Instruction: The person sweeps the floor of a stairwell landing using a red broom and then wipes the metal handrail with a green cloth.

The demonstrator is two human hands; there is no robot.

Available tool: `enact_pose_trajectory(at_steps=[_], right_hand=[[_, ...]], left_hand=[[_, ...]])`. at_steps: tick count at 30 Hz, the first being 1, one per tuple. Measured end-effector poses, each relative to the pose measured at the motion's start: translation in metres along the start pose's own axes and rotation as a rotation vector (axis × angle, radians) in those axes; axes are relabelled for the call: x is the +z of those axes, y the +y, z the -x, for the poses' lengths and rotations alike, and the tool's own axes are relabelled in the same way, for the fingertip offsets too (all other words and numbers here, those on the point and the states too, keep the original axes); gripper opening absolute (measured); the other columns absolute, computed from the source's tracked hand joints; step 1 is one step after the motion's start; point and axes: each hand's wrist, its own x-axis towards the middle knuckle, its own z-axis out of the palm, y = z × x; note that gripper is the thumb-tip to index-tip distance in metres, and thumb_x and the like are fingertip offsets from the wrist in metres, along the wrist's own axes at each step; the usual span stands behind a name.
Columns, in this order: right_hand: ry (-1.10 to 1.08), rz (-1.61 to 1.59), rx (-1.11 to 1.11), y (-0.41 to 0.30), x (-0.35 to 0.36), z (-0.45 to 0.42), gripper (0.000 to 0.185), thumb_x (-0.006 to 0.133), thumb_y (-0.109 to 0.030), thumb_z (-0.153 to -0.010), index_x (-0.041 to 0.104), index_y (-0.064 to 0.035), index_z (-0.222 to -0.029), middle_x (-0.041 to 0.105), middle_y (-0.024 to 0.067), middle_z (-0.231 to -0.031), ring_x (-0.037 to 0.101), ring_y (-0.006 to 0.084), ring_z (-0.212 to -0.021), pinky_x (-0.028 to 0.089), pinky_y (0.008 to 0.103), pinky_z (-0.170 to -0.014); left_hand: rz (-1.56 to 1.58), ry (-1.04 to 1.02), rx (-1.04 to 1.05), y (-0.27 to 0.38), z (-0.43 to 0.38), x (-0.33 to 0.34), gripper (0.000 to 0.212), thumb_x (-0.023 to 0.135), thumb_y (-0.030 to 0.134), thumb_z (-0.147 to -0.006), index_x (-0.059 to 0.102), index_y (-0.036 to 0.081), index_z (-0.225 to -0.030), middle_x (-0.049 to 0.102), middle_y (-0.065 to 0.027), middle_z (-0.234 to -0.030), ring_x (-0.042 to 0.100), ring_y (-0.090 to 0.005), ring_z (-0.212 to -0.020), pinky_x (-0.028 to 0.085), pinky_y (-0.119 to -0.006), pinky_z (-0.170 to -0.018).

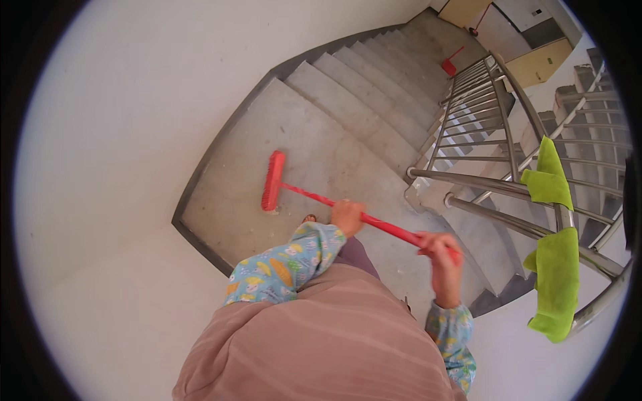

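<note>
A red push broom [273,181] rests with its bristled head on the concrete landing [346,160], near the wall side. Its long red handle [388,228] slants across in front of me towards the railing. My left hand [348,218] is wrapped around the lower part of the handle. Higher up, close to the handle's end, my right hand [444,258] grips it. Patterned blue sleeves cover both forearms. A small pale bit of debris [274,212] lies by the near end of the broom head.
Concrete steps [361,85] descend from the landing's far edge. A stainless steel railing [476,183] runs along the right, with green cloths [556,280] draped on it. Down below are a red long-handled dustpan [450,66] and cabinet-like yellowish panels [539,62]. A white wall [125,150] borders the left.
</note>
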Motion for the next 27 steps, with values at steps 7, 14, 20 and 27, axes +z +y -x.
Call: enact_pose_trajectory(at_steps=[7,14,20,27], right_hand=[[-0.212,0.133,0.115,0.001,0.029,-0.031,0.010,0.067,-0.005,-0.100,0.066,0.0030,-0.093,0.070,0.0145,-0.105,0.067,0.0274,-0.113,0.063,0.0361,-0.081],[-0.143,0.353,-0.043,-0.095,0.015,-0.052,0.010,0.068,0.000,-0.096,0.067,0.0057,-0.088,0.071,0.0147,-0.097,0.071,0.0253,-0.101,0.061,0.0342,-0.082],[-0.105,0.535,-0.134,-0.135,0.024,-0.063,0.011,0.068,0.002,-0.092,0.063,0.0047,-0.082,0.068,0.0100,-0.085,0.068,0.0227,-0.092,0.053,0.0341,-0.083],[-0.039,0.654,-0.169,-0.146,0.031,-0.080,0.011,0.069,0.005,-0.090,0.060,0.0040,-0.084,0.069,0.0082,-0.087,0.063,0.0163,-0.084,0.049,0.0284,-0.077]], left_hand=[[-0.036,-0.012,-0.188,-0.020,0.012,-0.010,0.019,0.071,0.027,-0.084,0.073,0.010,-0.076,0.070,-0.0181,-0.078,0.068,-0.0437,-0.081,0.052,-0.055,-0.074],[0.134,0.132,-0.027,0.062,-0.069,0.012,0.012,0.066,0.016,-0.083,0.065,0.009,-0.073,0.069,-0.0183,-0.080,0.067,-0.0415,-0.083,0.050,-0.056,-0.075],[0.273,0.237,-0.009,0.102,-0.115,0.011,0.027,0.068,0.029,-0.091,0.063,0.008,-0.076,0.066,-0.0177,-0.077,0.065,-0.0435,-0.082,0.048,-0.057,-0.073],[0.334,0.288,0.053,0.120,-0.161,0.004,0.025,0.071,0.025,-0.090,0.062,0.006,-0.076,0.067,-0.0181,-0.079,0.065,-0.0441,-0.082,0.048,-0.055,-0.075]])
